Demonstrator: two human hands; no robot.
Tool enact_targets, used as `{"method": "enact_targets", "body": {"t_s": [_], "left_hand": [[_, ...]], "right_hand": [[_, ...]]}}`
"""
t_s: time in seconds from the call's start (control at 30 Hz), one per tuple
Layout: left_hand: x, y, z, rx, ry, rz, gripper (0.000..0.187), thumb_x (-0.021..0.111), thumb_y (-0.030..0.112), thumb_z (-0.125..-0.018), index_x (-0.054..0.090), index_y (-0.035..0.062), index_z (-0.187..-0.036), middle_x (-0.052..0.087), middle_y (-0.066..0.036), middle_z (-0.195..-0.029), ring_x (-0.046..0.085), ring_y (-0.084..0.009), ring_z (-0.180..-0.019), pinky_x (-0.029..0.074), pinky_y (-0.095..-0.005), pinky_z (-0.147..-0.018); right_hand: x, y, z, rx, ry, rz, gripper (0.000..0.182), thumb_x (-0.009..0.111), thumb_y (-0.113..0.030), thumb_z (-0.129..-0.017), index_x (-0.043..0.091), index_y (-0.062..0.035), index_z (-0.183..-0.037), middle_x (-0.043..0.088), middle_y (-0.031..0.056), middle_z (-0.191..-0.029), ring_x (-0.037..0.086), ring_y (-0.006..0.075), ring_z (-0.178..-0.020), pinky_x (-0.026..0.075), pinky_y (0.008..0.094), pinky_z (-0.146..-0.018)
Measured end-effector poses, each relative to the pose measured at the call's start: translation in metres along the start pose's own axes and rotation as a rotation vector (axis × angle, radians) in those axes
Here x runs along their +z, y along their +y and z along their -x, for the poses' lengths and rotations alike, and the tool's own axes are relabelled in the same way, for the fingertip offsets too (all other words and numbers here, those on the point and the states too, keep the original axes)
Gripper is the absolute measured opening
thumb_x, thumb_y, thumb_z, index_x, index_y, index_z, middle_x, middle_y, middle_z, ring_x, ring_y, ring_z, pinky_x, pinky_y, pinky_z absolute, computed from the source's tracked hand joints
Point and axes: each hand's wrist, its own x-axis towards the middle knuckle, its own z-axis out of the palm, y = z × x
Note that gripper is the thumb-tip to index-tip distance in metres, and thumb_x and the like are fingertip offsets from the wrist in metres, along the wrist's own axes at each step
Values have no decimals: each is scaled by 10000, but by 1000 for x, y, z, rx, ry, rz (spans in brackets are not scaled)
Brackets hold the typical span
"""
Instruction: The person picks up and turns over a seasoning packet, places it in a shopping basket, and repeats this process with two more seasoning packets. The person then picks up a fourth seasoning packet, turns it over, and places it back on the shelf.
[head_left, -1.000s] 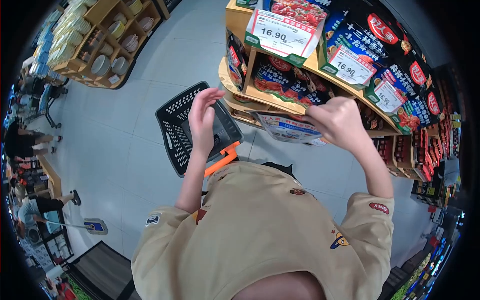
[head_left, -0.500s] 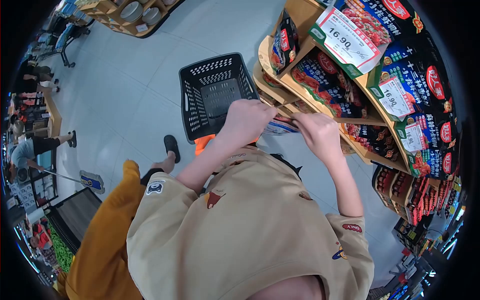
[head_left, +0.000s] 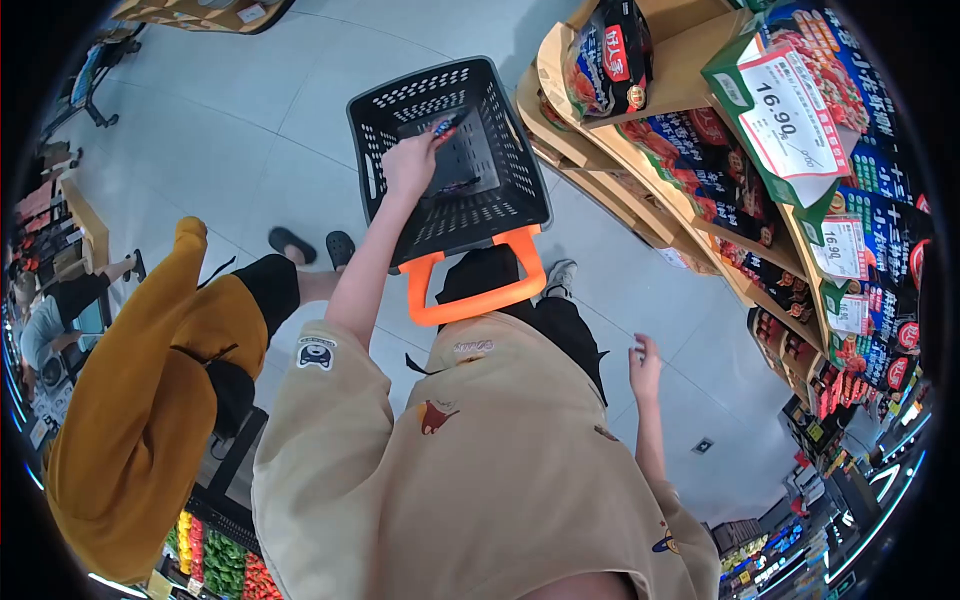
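Observation:
My left hand (head_left: 410, 165) is over the black basket (head_left: 375, 187), its fingers closed on a small dark packet (head_left: 447, 127) seen edge-on above the basket's floor. The orange handle (head_left: 480, 302) of the basket rests near my waist, with neither hand on it. My right hand (head_left: 645, 365) hangs at my side above the floor, fingers apart, holding nothing.
Wooden shelves (head_left: 690, 215) with seasoning packets and price tags (head_left: 790, 115) stand on the right. A person in a mustard top (head_left: 150, 400) is close on the left. Farther left is another person (head_left: 50, 325). Produce (head_left: 225, 560) lies at the lower left.
My left hand has moved left and forward over the basket with the packet. My right hand has let go and dropped back to my side. The orange handle has come into fuller view.

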Motion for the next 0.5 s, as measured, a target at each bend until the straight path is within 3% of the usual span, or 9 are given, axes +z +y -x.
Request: {"method": "enact_targets", "body": {"t_s": [0.13,0.2,0.27,0.5], "left_hand": [[66,-48,-20,-112,-89,-41,169,509,216,-777,634,112,-822,599,-132,-667,591,-302,-630,464,-404,-552],[102,-72,-27,-123,-150,-59,177,505,218,-776,638,117,-835,604,-133,-689,594,-301,-648,468,-403,-570],[133,-88,-28,-135,-211,-80,185,501,220,-774,641,123,-848,609,-134,-711,597,-300,-665,473,-402,-588],[265,-135,-15,-338,-473,50,230,470,243,-809,621,113,-924,601,-149,-853,568,-308,-829,454,-400,-714]], "right_hand": [[42,130,65,188,-151,-32,270,527,-68,-759,524,-47,-1029,587,89,-915,570,160,-761,453,290,-629],[48,157,97,577,-295,-229,228,521,-114,-775,537,-64,-997,589,59,-885,555,125,-713,434,257,-571],[41,136,114,788,-309,-271,203,508,-139,-794,539,-67,-981,587,48,-846,543,109,-680,411,237,-533],[46,137,131,998,-240,-415,152,503,-128,-804,550,-51,-927,595,56,-789,556,114,-595,426,221,-494]]}}
